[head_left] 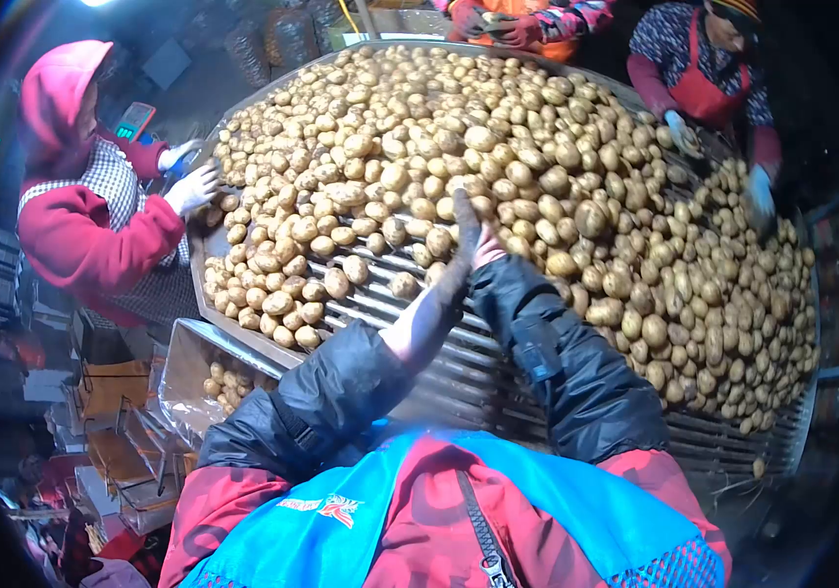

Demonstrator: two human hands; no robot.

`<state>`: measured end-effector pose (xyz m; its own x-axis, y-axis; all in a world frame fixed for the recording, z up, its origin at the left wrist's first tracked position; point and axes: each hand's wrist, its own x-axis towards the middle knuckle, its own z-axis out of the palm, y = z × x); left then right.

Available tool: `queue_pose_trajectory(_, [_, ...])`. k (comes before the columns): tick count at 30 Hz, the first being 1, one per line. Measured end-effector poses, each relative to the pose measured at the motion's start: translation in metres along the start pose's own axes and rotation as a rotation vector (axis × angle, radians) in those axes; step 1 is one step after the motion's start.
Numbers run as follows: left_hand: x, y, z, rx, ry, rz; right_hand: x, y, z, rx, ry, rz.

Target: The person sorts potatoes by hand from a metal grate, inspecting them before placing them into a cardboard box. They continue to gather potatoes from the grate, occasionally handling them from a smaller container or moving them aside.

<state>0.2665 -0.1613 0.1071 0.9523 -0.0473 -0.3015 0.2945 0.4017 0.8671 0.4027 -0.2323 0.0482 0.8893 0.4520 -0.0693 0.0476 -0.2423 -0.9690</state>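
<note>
A large heap of potatoes [498, 147] covers the slatted metal table [459, 372] in front of me. My left hand [463, 230], in a dark dirty glove, is stretched out edge-on at the near side of the heap, fingers pointing away from me. Close against it on the right is my right hand [486, 247]; only a small part near the wrist shows, and its fingers are hidden among the hands and potatoes. Potatoes lie around both hands. Bare slats with a few loose potatoes show to the left of my hands and below them.
At the left, a person in a red hood [76, 196] has white-gloved hands at the table edge. Two other people work at the far side and far right. A clear plastic bag [189, 377] with potatoes hangs at the near left edge, by cardboard boxes [111, 392].
</note>
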Motion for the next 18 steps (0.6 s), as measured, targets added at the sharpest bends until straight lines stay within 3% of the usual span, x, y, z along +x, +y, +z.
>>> queue_pose_trajectory(1, [0.018,-0.026,-0.033,-0.115,-0.112,0.045,0.021,0.006,-0.002,-0.022,-0.013,0.038])
queue_pose_trajectory(3, [0.012,-0.019,-0.071,0.761,-0.067,0.286,0.103,0.085,0.028,0.504,0.044,0.031])
queue_pose_trajectory(5, [0.008,-0.036,-0.111,0.935,0.146,0.39,0.155,0.104,0.032,0.423,0.037,-0.048])
queue_pose_trajectory(6, [0.004,-0.045,-0.134,0.99,0.19,0.439,0.117,0.014,0.026,-0.326,0.074,-0.124])
queue_pose_trajectory(7, [-0.003,-0.053,-0.154,1.046,0.235,0.486,0.133,0.015,0.035,-0.501,0.137,-0.259])
queue_pose_trajectory(8, [-0.015,-0.056,-0.168,0.98,0.242,0.424,0.145,0.003,0.048,-0.573,0.11,-0.27])
queue_pose_trajectory(9, [-0.027,-0.046,-0.171,0.871,0.225,0.186,0.157,-0.009,0.063,-0.644,0.081,-0.284])
queue_pose_trajectory(11, [-0.045,-0.066,-0.192,0.632,0.172,0.031,0.195,-0.005,0.096,-0.76,-0.01,-0.388])
queue_pose_trajectory(13, [-0.054,-0.052,-0.197,0.549,0.074,-0.065,0.222,-0.022,0.131,-0.805,-0.096,-0.286])
queue_pose_trajectory(14, [-0.056,-0.048,-0.195,0.245,0.109,-0.146,0.232,-0.032,0.146,-0.849,-0.119,-0.242])
queue_pose_trajectory(17, [-0.052,-0.079,-0.219,-0.023,0.086,-0.148,0.261,-0.032,0.181,-0.937,-0.253,-0.064])
queue_pose_trajectory(18, [-0.046,-0.088,-0.229,-0.05,0.031,-0.127,0.259,-0.019,0.183,-0.925,-0.303,-0.174])
